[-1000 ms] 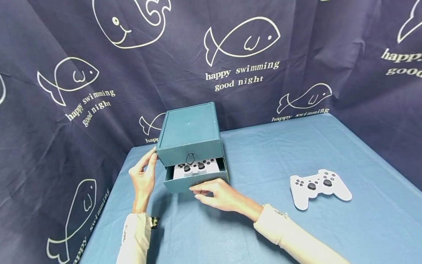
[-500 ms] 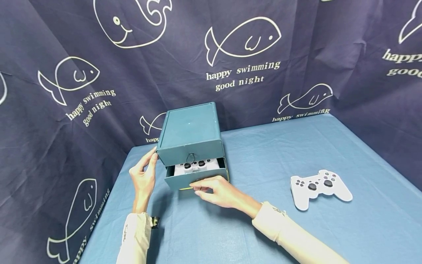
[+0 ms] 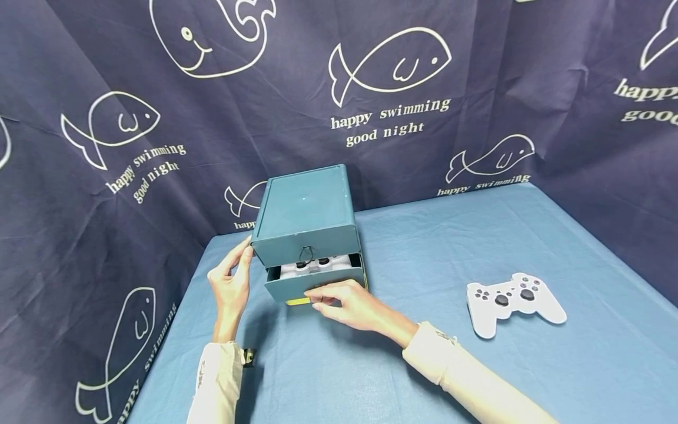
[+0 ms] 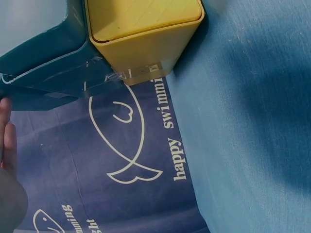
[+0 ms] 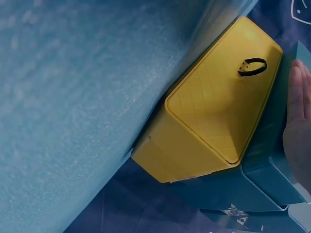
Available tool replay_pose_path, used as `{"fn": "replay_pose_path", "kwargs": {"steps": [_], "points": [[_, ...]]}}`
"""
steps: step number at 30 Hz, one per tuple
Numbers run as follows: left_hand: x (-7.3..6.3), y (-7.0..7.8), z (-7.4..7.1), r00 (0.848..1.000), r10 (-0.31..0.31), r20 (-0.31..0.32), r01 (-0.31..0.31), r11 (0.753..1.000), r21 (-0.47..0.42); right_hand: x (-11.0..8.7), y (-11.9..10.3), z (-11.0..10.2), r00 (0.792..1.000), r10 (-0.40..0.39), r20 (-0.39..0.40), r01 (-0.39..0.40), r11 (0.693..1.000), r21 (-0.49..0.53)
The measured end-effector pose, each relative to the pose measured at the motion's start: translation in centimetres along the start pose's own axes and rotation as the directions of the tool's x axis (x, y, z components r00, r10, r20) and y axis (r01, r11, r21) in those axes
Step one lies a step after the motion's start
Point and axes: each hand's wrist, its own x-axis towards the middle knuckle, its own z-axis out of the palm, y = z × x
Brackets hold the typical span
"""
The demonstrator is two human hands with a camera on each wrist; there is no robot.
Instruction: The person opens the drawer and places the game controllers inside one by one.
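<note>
A teal drawer cabinet [image 3: 304,200] stands at the back left, its lower teal drawer [image 3: 288,287] partly pulled out. Inside that drawer lies a white game controller [image 3: 339,263], mostly covered by the drawer front. The fingers of my right hand [image 3: 352,306] lie against the drawer front; the right wrist view has them straight along it. My left hand [image 3: 231,285] touches the cabinet's left front corner with thumb and fingers, and only part of it shows in the left wrist view. Below the teal drawers sits a yellow drawer unit [image 5: 214,107] with a black loop handle [image 5: 253,67].
A second white game controller [image 3: 514,300] lies on the blue tablecloth [image 3: 402,259] to the right. A wire loop [image 3: 306,254] hangs on the upper drawer's front. Dark blue curtains [image 3: 392,171] with fish prints close off the back and sides.
The lower teal drawer has slid inward under my right hand, covering more of the controller inside and uncovering some yellow below. My left hand has stayed at the corner.
</note>
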Motion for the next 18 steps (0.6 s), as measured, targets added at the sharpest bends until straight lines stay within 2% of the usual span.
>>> {"fn": "replay_pose_path", "kwargs": {"steps": [10, 18], "points": [[0.0, -0.1, -0.1, 1.0, -0.003, 0.002, 0.003, 1.0, 0.006, 0.4, 0.4, 0.0, 0.999, 0.04, 0.006, -0.04, 0.999, 0.017], [0.2, 1.4, 0.1, 1.0, 0.003, 0.005, -0.003, 1.0, 0.013, 0.6, 0.7, -0.1, 0.998, 0.06, 0.021, -0.061, 0.996, 0.061]]}}
